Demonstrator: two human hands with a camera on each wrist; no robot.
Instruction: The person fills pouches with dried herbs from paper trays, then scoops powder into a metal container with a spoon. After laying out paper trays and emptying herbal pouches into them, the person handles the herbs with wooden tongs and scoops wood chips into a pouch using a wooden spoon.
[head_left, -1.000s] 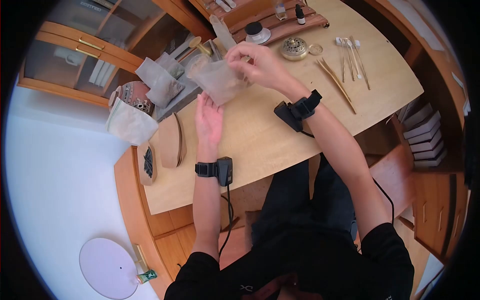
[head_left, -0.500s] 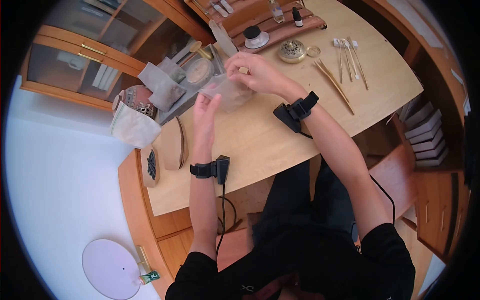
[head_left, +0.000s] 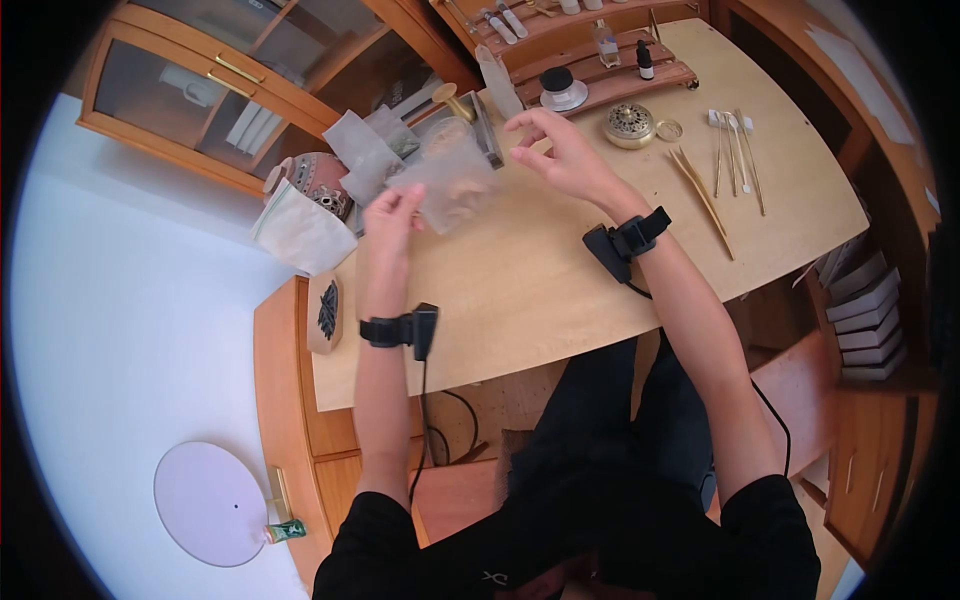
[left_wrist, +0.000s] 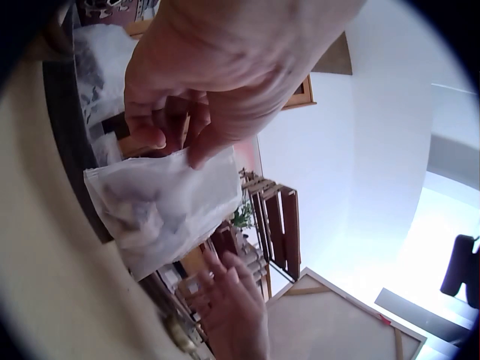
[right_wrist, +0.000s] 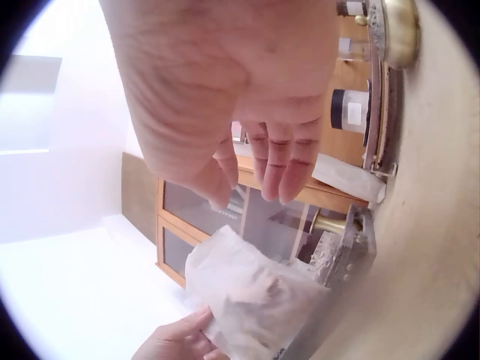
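My left hand (head_left: 392, 222) pinches the edge of a translucent bag (head_left: 455, 200) between thumb and fingers. Pale chunks show through the bag's film, and in the left wrist view the bag (left_wrist: 161, 214) hangs below the fingertips. To the right, my right hand (head_left: 568, 162) is raised over the table with loosely bent fingers and nothing in them. The right wrist view has its fingers (right_wrist: 277, 161) apart from the bag (right_wrist: 259, 296). Behind the bag, a round clear container (head_left: 450, 135) is partly covered.
More bags (head_left: 365, 150) lie on a grey tray at the back left, near a patterned pot (head_left: 322, 180) and a white pouch (head_left: 300, 232). A brass burner (head_left: 630, 127), golden tweezers (head_left: 706, 208) and slim tools (head_left: 735, 155) are at the right. A wooden rack (head_left: 610, 75) holds bottles.
The right hand has let go of the bag, which the left hand now holds and has carried left. The left hand was open under it a second ago. The head view has shifted.
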